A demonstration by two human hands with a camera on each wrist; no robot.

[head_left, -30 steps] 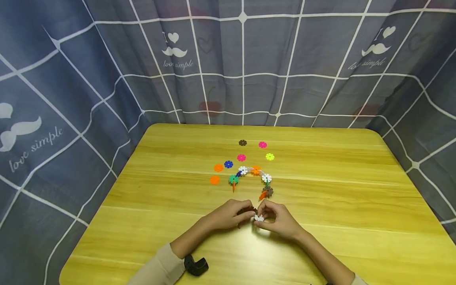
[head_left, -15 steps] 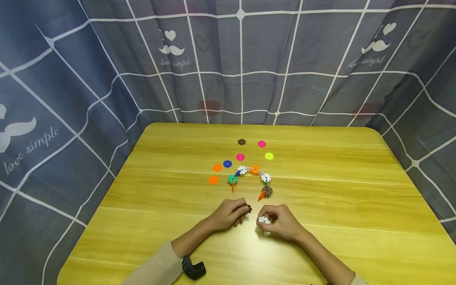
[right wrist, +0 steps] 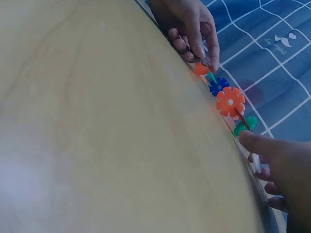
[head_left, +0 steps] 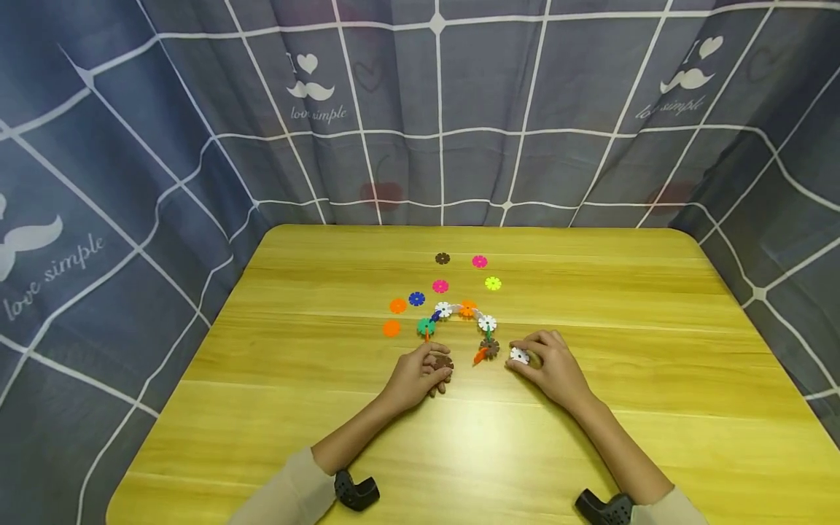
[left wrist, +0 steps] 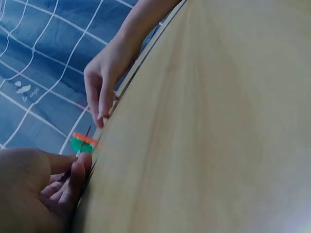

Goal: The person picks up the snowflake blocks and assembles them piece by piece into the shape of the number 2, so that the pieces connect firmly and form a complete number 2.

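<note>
My left hand point(head_left: 412, 379) pinches a brown slotted snowflake disc point(head_left: 444, 362) just in front of the chain's left end. A white snowflake disc point(head_left: 520, 355) is pinched between the thumb and fingers of my right hand point(head_left: 561, 370), to the right of the chain. The chain of interlocked discs lies in an arch, with a green disc point(head_left: 426, 327) at its left. White discs and an orange disc point(head_left: 467, 309) form its top. At its right end are a brown disc point(head_left: 490, 348) and a tilted orange disc point(head_left: 481, 356). My left fingertips partly hide the left end's orange piece.
Behind the chain lie loose discs: brown point(head_left: 442, 258), two pink ones, yellow-green point(head_left: 493, 283) and blue point(head_left: 416, 299). Two orange discs point(head_left: 391, 328) lie at its left. A grey checked curtain point(head_left: 394, 109) encloses the wooden table point(head_left: 295, 328).
My hands were together over the white and brown discs, then parted. The right hand carried the white disc right and forward; the left moved slightly forward with the brown disc.
</note>
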